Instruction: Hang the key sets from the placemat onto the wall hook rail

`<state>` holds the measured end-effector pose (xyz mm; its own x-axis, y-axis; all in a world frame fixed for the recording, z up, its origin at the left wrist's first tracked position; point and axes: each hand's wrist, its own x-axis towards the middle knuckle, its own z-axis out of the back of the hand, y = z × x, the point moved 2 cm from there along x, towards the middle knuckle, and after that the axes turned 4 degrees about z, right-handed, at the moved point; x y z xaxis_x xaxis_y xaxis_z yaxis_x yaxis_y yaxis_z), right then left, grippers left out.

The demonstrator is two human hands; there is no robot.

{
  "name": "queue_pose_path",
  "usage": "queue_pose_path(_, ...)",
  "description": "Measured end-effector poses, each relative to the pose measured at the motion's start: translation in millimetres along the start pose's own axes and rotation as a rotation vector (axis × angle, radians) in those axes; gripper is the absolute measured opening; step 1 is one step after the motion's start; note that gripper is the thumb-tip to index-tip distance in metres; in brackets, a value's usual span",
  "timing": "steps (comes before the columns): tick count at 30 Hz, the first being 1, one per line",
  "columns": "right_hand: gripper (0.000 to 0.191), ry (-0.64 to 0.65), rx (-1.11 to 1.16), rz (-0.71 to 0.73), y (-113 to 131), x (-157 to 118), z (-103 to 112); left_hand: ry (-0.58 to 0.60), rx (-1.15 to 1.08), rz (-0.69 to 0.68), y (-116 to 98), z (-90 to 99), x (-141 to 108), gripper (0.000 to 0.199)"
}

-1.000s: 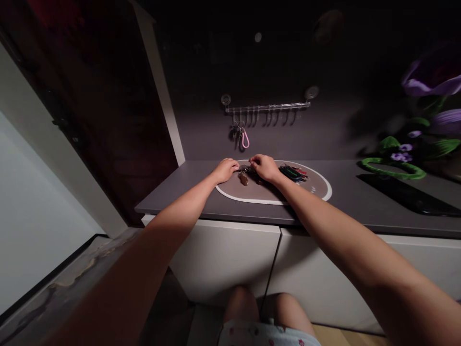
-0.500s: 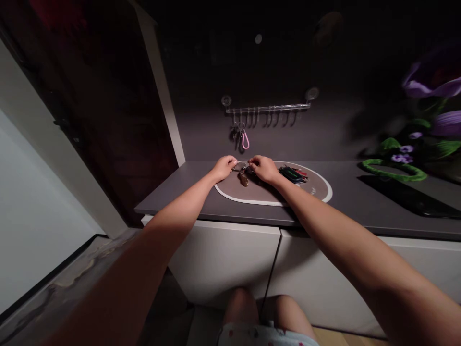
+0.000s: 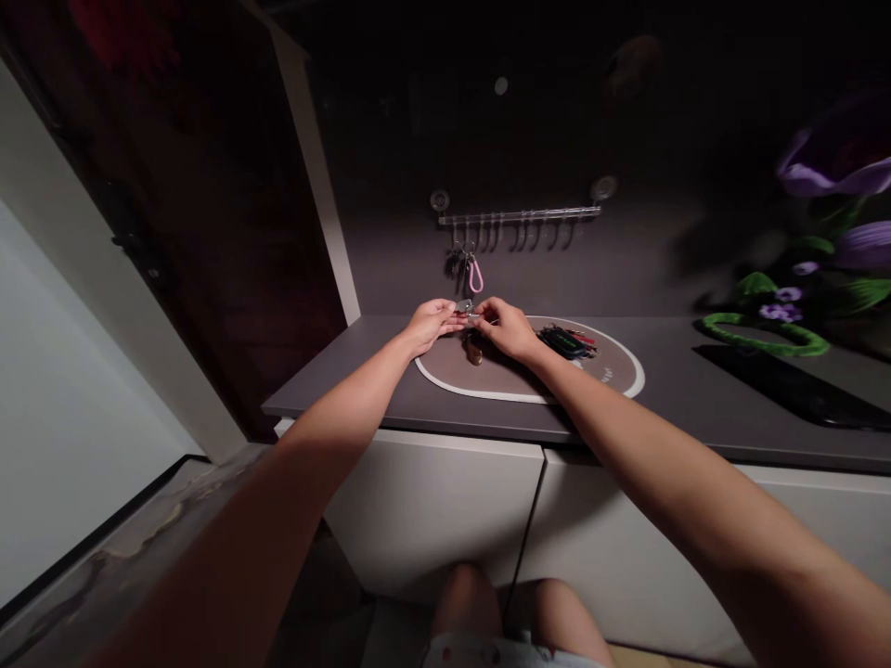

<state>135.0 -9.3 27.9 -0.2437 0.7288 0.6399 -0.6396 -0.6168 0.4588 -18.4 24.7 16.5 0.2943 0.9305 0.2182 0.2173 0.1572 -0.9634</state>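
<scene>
My left hand (image 3: 432,325) is closed on a bunch of keys (image 3: 464,306), held just above the oval brown mat (image 3: 480,382). Opposite it, my right hand (image 3: 507,327) pinches the right side of the same bunch, its fingertips close to those of the left. A brown keyring charm (image 3: 474,351) sits low beneath the fingers; whether it is joined to the keys is hidden. Right of my right hand, a dark pouch-like item with green marks (image 3: 562,341) lies on the mat, with more keys and a red piece beside it.
On the wall, a clear hook rail (image 3: 522,215) carries keys with a pink loop (image 3: 476,276) near its left end. Purple flowers (image 3: 781,311), a green ring (image 3: 814,349) and a flat black object (image 3: 800,388) occupy the right of the grey counter (image 3: 334,371).
The keys have been lifted a little between my hands, and the left fingers now stretch under them. The charm stays low near the mat.
</scene>
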Motion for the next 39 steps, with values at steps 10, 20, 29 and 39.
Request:
queue_pose_path(10,0.03,-0.075,0.115,0.065,1,0,-4,0.072,-0.091,0.051,-3,-3.9,-6,0.006)
queue_pose_path(20,0.014,-0.124,0.05,0.067,2,-1,0,0.11,-0.117,0.068,-1,-3.6,-5,0.005)
queue_pose_path(29,0.014,-0.202,0.167,-0.021,-4,2,5,0.021,-0.092,0.102,-2,-0.9,-5,0.005)
queue_pose_path(39,0.019,-0.157,0.566,-0.134,-13,6,0,0.116,0.046,0.152,2,-4.4,-9,0.007)
